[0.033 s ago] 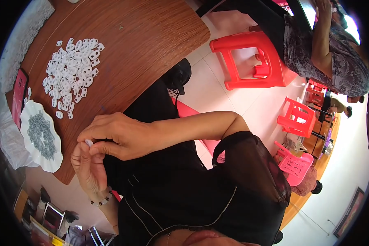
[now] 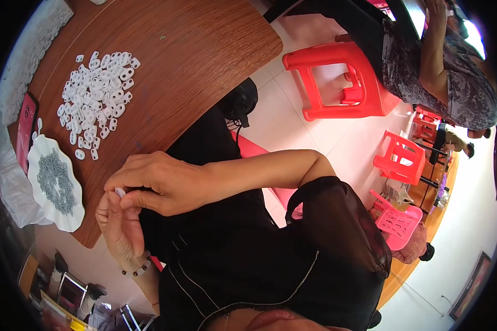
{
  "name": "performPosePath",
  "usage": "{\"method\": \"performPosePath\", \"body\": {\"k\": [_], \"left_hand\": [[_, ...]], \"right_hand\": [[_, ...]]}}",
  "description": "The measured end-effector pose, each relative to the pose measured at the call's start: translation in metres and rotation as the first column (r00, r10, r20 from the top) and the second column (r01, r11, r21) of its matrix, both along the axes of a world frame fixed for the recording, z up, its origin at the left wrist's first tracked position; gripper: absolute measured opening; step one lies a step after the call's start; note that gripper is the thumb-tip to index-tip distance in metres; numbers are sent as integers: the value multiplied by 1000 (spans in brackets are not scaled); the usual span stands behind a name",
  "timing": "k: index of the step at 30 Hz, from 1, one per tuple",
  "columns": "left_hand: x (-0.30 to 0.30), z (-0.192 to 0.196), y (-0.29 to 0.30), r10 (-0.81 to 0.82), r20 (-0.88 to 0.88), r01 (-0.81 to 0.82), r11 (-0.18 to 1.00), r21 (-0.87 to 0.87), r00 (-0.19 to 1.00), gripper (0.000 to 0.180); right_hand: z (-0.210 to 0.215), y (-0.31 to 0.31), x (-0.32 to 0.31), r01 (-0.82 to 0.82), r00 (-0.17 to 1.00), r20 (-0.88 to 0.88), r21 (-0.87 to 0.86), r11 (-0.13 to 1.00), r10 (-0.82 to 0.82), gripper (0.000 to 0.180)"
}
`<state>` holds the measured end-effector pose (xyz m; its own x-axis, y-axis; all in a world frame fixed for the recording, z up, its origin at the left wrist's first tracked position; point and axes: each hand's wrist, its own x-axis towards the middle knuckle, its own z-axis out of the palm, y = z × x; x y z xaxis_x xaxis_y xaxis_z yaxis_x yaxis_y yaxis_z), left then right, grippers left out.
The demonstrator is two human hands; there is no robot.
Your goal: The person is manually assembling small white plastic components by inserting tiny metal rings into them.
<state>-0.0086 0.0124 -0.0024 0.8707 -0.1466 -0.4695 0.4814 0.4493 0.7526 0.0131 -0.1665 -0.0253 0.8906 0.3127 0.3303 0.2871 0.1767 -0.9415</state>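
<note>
A small white piece [image 2: 119, 192] is pinched between the fingertips of both hands, just off the near edge of the tabletop [image 2: 193, 49]. The right hand [image 2: 163, 185] is laid over from the right, its fingers curled tightly and its grip closed on the piece at thumb and forefinger. The left hand [image 2: 116, 223] is held below it, palm up, fingers drawn together so that the same piece is touched from beneath; a beaded bracelet [image 2: 137, 269] is worn at its wrist. How much of the piece is hidden inside the two grips cannot be told.

A heap of like white pieces [image 2: 96, 96] is spread on the tabletop, far left of the hands. A white scalloped dish [image 2: 66, 215] filled with small grey parts [image 2: 55, 179] is set at the left edge, near the left hand. Red stools [image 2: 337, 83] are seen on the floor to the far right, with another person [image 2: 442, 71] seated beyond them.
</note>
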Motion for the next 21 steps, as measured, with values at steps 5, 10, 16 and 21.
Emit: {"method": "performPosePath", "body": {"k": [5, 10, 16, 21], "left_hand": [[-3, -6, 3, 3, -3, -3, 1000, -12, 1000, 23], [-5, -9, 4, -9, 14, 9, 1000, -27, 1000, 27], [-7, -10, 2, 7, -6, -7, 1000, -25, 1000, 29], [-5, -7, -1, -3, 41, 3, 1000, 9, 999, 24]], "right_hand": [[0, -1, 0, 3, 1000, 18, -48, 999, -3, 28], [1, -2, -1, 1, 1000, 12, -85, 996, 0, 25], [2, -3, -3, 10, 1000, 29, -92, 996, -7, 24], [5, -4, 0, 3, 1000, 23, -100, 995, 0, 23]]}}
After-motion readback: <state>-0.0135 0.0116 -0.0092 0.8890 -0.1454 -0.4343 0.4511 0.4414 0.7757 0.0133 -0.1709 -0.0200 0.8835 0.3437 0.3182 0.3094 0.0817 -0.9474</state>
